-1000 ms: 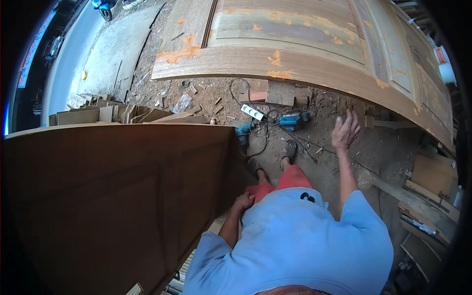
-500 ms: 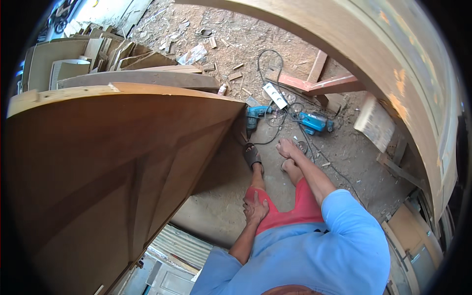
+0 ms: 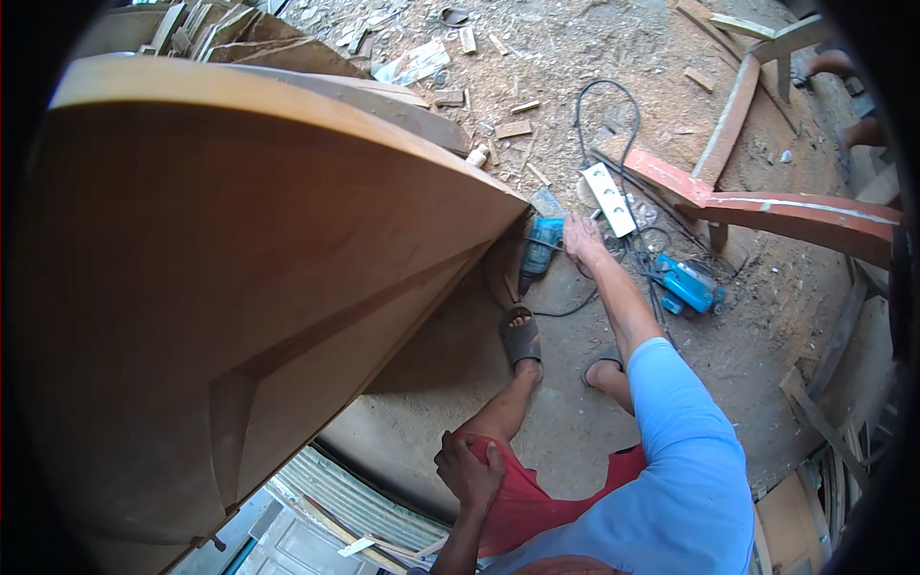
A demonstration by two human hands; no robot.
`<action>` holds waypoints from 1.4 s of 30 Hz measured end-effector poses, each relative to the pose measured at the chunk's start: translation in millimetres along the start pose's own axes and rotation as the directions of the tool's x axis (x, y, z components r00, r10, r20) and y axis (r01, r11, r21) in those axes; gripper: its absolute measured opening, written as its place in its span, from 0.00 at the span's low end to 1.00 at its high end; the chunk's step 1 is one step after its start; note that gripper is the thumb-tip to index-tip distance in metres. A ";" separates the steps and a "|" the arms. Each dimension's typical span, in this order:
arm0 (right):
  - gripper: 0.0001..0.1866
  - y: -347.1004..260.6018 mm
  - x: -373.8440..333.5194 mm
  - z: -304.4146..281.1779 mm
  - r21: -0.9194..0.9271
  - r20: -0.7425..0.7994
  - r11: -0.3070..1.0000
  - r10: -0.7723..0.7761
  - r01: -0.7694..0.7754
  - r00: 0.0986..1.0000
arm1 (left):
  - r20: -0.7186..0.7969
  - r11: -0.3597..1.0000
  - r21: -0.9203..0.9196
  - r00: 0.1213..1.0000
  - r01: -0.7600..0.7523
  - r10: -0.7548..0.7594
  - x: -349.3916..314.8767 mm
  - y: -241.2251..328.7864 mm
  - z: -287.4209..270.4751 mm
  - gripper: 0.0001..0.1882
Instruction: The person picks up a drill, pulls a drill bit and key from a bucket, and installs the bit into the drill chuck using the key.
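1. Head: right hand (image 3: 582, 240) moved forward since earlier frame, now touching blue drill (image 3: 540, 251); finger closure: cannot tell.
2. Left hand (image 3: 468, 471) on red cloth shorts (image 3: 537, 503), fingers loosely spread.
3. Drill lies on gritty grey floor (image 3: 393, 431), beside smooth brown wooden panel (image 3: 287, 249).

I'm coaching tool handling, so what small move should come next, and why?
Probably take a firm hold of the blue drill with the right hand: that hand is at the drill's handle end, its grip unclear, while the left hand rests on the left leg.
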State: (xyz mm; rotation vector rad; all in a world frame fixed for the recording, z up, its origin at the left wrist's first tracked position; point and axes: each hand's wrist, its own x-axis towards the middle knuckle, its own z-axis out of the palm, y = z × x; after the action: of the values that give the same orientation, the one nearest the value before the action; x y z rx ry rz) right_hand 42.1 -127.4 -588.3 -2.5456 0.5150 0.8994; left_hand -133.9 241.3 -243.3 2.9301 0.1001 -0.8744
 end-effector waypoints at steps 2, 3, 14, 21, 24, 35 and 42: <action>0.28 0.5 18.7 9.8 -0.080 0.026 0.997 0.001 0.001 1.000 | -0.009 0.999 -0.024 1.000 0.023 -0.023 0.6 1.9 3.0 0.26; 0.29 4.1 25.9 18.3 -0.103 0.059 0.994 0.028 -0.021 0.998 | -0.049 1.000 -0.019 0.999 -0.001 0.001 0.1 4.4 3.2 0.25; 0.14 15.6 -24.9 20.5 -0.055 0.165 0.967 0.253 -0.247 0.953 | -0.061 0.994 0.034 0.993 -0.099 0.101 2.8 18.2 0.3 0.23; 0.29 5.8 -182.0 -50.2 0.396 0.134 0.735 0.548 -0.551 0.826 | 0.227 1.000 0.004 0.974 0.002 -0.002 16.1 34.5 -17.8 0.21; 0.34 15.3 -245.1 -78.2 0.581 0.039 0.602 0.651 -0.547 0.758 | 0.250 0.999 -0.007 0.967 -0.041 0.042 16.9 35.1 -16.1 0.20; 0.24 -25.7 -472.2 -248.3 0.626 -0.485 0.778 0.333 0.056 0.808 | 0.664 0.322 -0.745 0.698 0.585 0.268 17.6 163.2 -104.0 0.38; 0.26 -87.0 -607.1 -273.7 0.237 -0.622 0.895 -0.158 0.377 0.767 | 0.644 0.139 -0.586 0.354 0.798 0.678 15.4 181.8 -169.4 0.32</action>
State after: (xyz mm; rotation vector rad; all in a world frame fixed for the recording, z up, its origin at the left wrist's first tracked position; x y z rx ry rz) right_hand -219.1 -55.7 26.3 -2.4307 0.4054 -0.1182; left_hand -13.3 77.5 -99.7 0.6568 0.5393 -1.5119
